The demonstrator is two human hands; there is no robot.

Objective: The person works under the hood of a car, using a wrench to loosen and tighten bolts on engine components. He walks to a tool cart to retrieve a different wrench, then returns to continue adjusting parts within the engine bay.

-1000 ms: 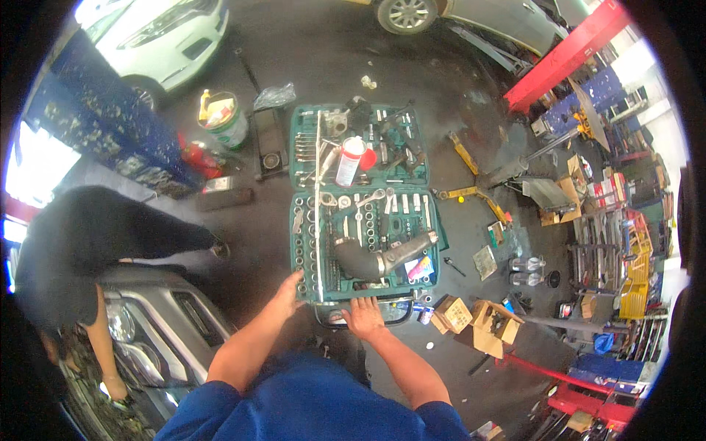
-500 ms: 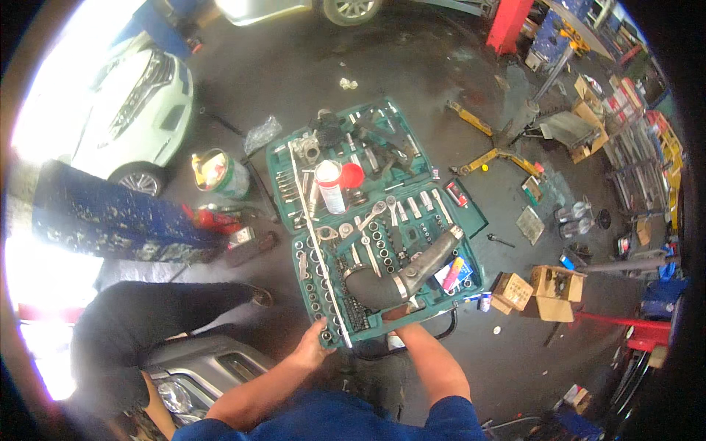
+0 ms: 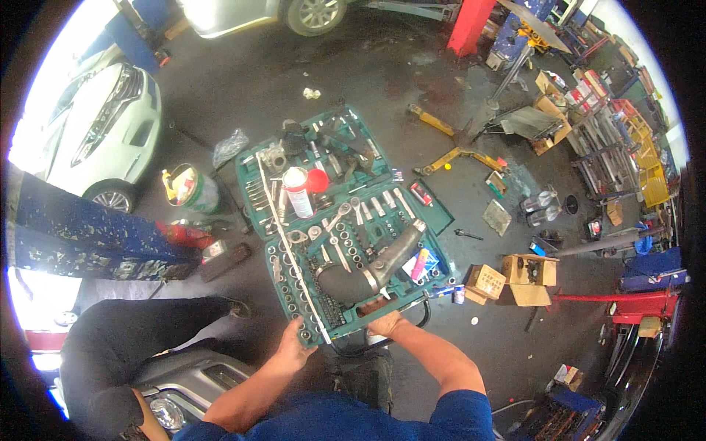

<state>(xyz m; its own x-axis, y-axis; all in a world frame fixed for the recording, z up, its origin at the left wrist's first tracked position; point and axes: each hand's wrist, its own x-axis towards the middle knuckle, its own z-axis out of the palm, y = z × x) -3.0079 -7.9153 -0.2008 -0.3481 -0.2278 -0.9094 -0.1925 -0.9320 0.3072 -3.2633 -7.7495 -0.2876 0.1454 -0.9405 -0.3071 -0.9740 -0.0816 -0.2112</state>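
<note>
Garage floor, oil-stained. Tool case lies open; left hand and right hand grasp its near edge, apparently. Keep it level so hose and sockets stay put.

White car, green bucket, 2 cardboard boxes, red lift post

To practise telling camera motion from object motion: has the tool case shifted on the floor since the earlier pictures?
No. The tool case lies as before between the green bucket and the cardboard boxes; only the view has turned.
</note>
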